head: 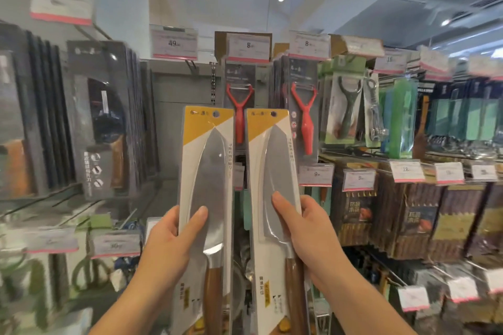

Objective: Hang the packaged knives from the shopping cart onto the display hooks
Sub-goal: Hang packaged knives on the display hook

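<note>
While upraised, left hand (168, 239) grips left knife (209, 168); right hand (309, 234), right knife (277, 152)

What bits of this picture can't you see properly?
- Head view, lower edge: cuts off the bottoms of the left knife pack and right knife pack.
- The packs hide most fingers of the left hand and right hand.
- Dark boxes on the left: blurred, print unreadable.
- Price tags: small print too tiny.
- Shopping cart: outside the view.
</note>
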{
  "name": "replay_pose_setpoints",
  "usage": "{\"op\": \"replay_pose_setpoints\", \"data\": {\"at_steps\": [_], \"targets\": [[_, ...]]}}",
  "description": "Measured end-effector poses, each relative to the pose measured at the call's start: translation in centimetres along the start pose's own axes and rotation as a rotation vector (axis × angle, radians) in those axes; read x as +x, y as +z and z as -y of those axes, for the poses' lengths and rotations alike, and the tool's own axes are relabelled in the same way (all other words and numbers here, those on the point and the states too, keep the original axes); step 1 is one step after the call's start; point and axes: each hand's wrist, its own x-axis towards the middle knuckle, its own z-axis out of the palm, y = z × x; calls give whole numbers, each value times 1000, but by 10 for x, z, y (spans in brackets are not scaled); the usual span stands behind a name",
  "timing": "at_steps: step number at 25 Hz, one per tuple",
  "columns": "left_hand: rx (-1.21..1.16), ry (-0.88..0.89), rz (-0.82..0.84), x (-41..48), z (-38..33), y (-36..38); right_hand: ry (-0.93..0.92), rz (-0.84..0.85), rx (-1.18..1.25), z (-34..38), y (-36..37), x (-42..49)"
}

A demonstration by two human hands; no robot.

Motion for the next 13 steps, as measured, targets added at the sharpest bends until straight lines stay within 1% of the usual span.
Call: {"op": "replay_pose_setpoints", "data": {"at_steps": [4,8,13], "targets": [[12,4,-1,16,12,-34,16,-8,17,2,37,1],[-44,-10,37,25,16,-66,-7,-16,-1,2,74,2],[-64,-38,-2,29,16,-100,-62,-8,-43,3,117,5]]}}
